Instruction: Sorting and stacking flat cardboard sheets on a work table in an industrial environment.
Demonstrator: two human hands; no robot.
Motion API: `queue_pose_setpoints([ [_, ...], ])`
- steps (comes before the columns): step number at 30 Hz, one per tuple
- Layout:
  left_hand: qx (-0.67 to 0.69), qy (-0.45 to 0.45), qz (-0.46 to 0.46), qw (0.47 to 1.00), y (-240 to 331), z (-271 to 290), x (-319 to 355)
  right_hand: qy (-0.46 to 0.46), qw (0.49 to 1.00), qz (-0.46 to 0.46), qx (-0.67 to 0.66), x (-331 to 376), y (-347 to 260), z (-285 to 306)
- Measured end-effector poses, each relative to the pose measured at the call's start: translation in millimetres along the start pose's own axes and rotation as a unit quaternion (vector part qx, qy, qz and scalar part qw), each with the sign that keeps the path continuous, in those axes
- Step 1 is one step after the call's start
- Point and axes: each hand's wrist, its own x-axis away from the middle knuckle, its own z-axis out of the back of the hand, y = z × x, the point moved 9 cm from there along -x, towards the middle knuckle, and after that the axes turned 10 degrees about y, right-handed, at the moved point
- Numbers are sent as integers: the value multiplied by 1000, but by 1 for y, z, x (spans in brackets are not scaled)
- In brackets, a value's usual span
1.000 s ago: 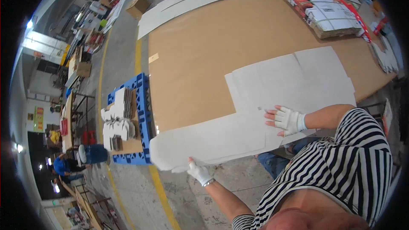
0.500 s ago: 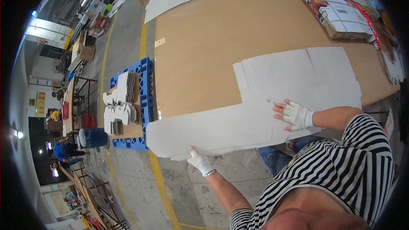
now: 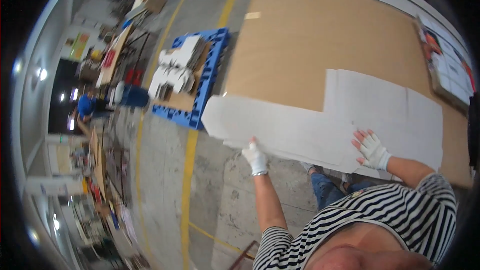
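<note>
A large white cardboard sheet (image 3: 280, 125), cut in an L-like outline, lies on a broad brown cardboard surface (image 3: 300, 35). At least one more white sheet shows slightly offset under its near edge. My left hand (image 3: 255, 160), in a white fingerless glove, is at the near edge of the sheet toward its left end. Its thumb reaches the edge from above, and the other fingers are mostly hidden. Gloved alike, my right hand (image 3: 372, 151) lies flat on the sheet's wider right part, fingers spread.
A blue pallet (image 3: 197, 112) with stacked white cut cardboard pieces (image 3: 172, 82) stands on the floor at left. A strapped printed bundle (image 3: 447, 65) sits at the far right. Beyond are a dark blue barrel (image 3: 134, 95), worktables and a person in blue (image 3: 86, 105).
The view has turned, so the table and pallet appear farther right and tilted. Both hands stay at about the same places on the white sheet.
</note>
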Motion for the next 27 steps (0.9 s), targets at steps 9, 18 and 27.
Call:
queue_pose_setpoints([
  [9,149,-15,111,982,-6,2,-2,-15,999,-14,-32,-2,3,-3],
  [18,-101,69,-201,972,42,-3,23,-23,999,-17,-24,3,7,-9],
  [27,299,-35,258,918,-16,-6,-10,-8,1000,-18,-11,2,6,-8],
])
